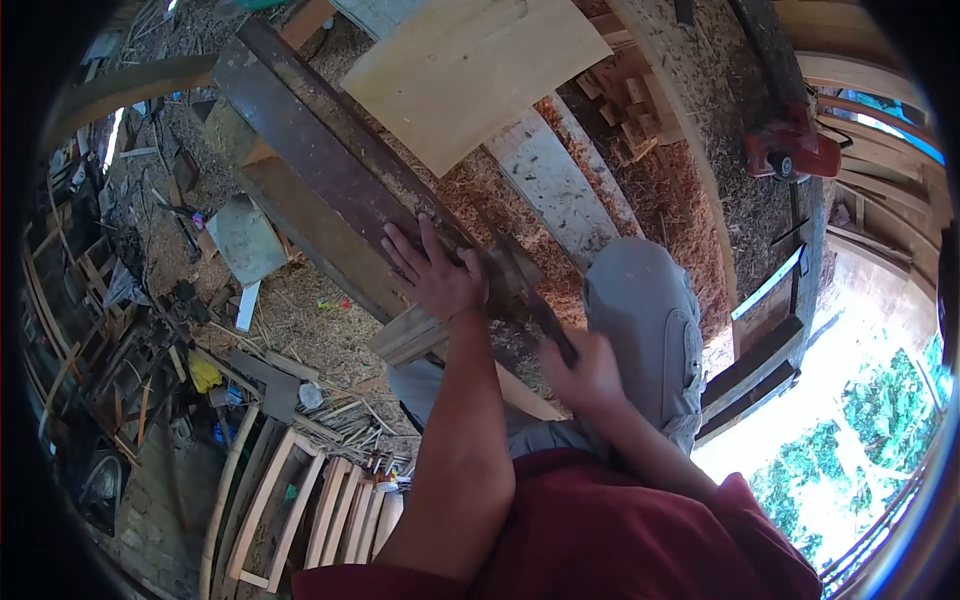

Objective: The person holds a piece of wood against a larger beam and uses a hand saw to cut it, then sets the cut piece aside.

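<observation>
My left hand (445, 280) lies flat with fingers spread on a long dark brown wooden board (330, 170), near its lower end. A closed grip of my right hand (583, 372) holds the handle of a dark-handled hatchet-like tool (548, 325). The tool's wide head is at the board's end, just right of my left hand; blur hides its exact shape and whether it touches the wood. Under my left wrist, a pale wooden block (408, 336) sticks out to the left. My bent knee (645, 300) is right of the tool.
A plywood sheet (475, 75) lies beyond the board, above a whitish plank (555, 185). Wood shavings cover the ground. A red power tool (795, 150) sits on the bench at right. Wooden frames (275, 510) and scrap pieces crowd the lower left.
</observation>
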Motion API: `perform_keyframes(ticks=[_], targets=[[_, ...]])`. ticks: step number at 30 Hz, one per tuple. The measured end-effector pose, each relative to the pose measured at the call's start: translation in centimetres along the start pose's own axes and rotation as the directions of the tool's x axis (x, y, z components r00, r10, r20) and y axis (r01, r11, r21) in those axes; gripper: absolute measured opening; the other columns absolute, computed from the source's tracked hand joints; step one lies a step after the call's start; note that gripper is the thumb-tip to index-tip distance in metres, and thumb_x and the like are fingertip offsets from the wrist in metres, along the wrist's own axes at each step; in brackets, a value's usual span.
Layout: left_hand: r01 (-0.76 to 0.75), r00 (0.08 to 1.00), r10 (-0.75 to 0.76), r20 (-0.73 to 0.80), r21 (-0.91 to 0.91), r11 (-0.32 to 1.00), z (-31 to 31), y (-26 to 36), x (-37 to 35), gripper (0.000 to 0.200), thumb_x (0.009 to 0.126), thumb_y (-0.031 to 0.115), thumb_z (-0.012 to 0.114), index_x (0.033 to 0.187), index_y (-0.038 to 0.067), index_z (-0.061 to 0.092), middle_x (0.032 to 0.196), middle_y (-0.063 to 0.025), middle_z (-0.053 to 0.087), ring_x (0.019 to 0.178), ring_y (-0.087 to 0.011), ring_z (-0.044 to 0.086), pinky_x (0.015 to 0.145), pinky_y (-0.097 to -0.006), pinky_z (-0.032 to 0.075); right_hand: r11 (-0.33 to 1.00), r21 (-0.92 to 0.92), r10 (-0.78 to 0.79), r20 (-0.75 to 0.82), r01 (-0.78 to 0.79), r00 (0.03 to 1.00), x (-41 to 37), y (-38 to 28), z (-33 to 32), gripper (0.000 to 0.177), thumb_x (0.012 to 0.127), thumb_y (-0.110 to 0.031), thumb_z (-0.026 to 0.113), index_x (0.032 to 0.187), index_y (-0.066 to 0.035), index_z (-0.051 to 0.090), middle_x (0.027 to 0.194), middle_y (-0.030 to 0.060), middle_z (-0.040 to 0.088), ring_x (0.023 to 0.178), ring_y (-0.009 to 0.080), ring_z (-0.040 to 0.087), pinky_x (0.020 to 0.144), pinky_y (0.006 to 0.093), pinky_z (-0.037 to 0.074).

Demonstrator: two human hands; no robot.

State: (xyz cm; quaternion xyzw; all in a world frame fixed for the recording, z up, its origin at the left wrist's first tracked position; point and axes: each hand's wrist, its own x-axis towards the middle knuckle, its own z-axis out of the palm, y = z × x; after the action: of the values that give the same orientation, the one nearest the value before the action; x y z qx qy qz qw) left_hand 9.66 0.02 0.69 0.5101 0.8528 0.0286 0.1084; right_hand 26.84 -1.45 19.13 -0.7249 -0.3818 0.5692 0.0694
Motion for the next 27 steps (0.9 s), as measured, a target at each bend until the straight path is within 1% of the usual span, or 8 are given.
perform_keyframes(ticks=[7,13,16,17,20,23,26,27], targets=[[0.008,1.0,-0.008,0.023,0.0,1.0,0.0,0.0,0.0,0.084,0.084,0.036,0.066,0.165,0.026,0.049,0.183,-0.0201,0.022,0.169,-0.0438,0.022,0.126,-0.073,0.028,0.999,-0.03,0.021,0.058,-0.02,0.998,-4.7,0.3,-2.9,0.03,0.094,-0.021,0.072,0.077,0.001,0.061,0.062,0.0208,0.061,0.056,0.0423,0.065,0.055,0.0481,0.05],[-0.004,1.0,0.004,0.016,0.017,1.0,0.1,-0.2,-0.2,0.086,0.083,0.037,0.066,0.166,0.027,0.048,0.183,-0.0202,0.022,0.169,-0.0432,0.021,0.126,-0.0732,0.029,0.996,-0.063,-0.069,-0.047,0.066,0.997,0.2,1.4,0.9,0.028,0.094,-0.019,0.071,0.074,0.0,0.063,0.06,0.0198,0.059,0.054,0.0381,0.066,0.055,0.0479,0.05],[-0.013,1.0,0.013,0.006,0.011,1.0,0.2,-0.2,0.0,0.086,0.083,0.037,0.066,0.166,0.027,0.048,0.183,-0.0198,0.022,0.169,-0.043,0.021,0.127,-0.0732,0.028,0.998,-0.014,0.067,0.092,-0.066,0.993,-4.4,0.0,-3.1,0.031,0.095,-0.021,0.072,0.077,0.002,0.062,0.063,0.0236,0.06,0.057,0.0445,0.064,0.057,0.049,0.049],[-0.012,1.0,0.012,0.002,0.016,1.0,0.3,-0.2,0.0,0.086,0.083,0.037,0.066,0.166,0.027,0.048,0.183,-0.0197,0.022,0.169,-0.0429,0.021,0.127,-0.0731,0.028,0.998,0.004,0.062,0.086,-0.063,0.994,-4.4,0.2,-3.0,0.033,0.095,-0.021,0.072,0.076,0.002,0.06,0.062,0.0232,0.058,0.056,0.0424,0.064,0.056,0.0484,0.049],[-0.012,1.0,0.012,0.009,0.014,1.0,0.2,-0.2,-0.1,0.082,0.087,0.035,0.065,0.166,0.027,0.047,0.184,-0.0196,0.02,0.169,-0.0433,0.02,0.128,-0.0724,0.026,0.999,0.025,-0.03,-0.001,0.03,1.0,0.2,1.0,0.7,0.029,0.099,-0.018,0.066,0.079,0.002,0.064,0.059,0.0062,0.052,0.056,0.0103,0.05,0.054,0.0372,0.041],[-0.008,1.0,0.008,0.009,0.011,1.0,0.2,-0.3,-0.1,0.084,0.085,0.036,0.066,0.166,0.027,0.047,0.184,-0.0194,0.021,0.169,-0.043,0.02,0.128,-0.0723,0.026,1.0,0.003,-0.026,0.002,0.026,1.0,-0.4,1.0,0.4,0.028,0.099,-0.018,0.066,0.079,0.002,0.065,0.058,0.0068,0.052,0.056,0.0103,0.053,0.055,0.0367,0.042],[-0.015,1.0,0.015,0.015,0.014,1.0,0.2,-0.4,-0.1,0.085,0.084,0.036,0.067,0.166,0.027,0.047,0.184,-0.0192,0.021,0.169,-0.0428,0.02,0.127,-0.0722,0.026,0.999,0.0,0.048,0.095,-0.048,0.994,-4.8,1.0,-2.9,0.033,0.095,-0.02,0.073,0.075,0.002,0.06,0.061,0.0235,0.058,0.053,0.0397,0.063,0.055,0.0484,0.048],[-0.009,1.0,0.008,0.017,0.019,1.0,0.2,-0.3,0.0,0.085,0.084,0.036,0.067,0.167,0.027,0.047,0.184,-0.0192,0.021,0.169,-0.0428,0.02,0.128,-0.0721,0.026,0.998,-0.039,0.054,0.085,-0.051,0.995,-4.5,0.4,-3.1,0.034,0.095,-0.022,0.074,0.077,0.003,0.061,0.064,0.0254,0.059,0.054,0.0411,0.063,0.056,0.0478,0.048]])
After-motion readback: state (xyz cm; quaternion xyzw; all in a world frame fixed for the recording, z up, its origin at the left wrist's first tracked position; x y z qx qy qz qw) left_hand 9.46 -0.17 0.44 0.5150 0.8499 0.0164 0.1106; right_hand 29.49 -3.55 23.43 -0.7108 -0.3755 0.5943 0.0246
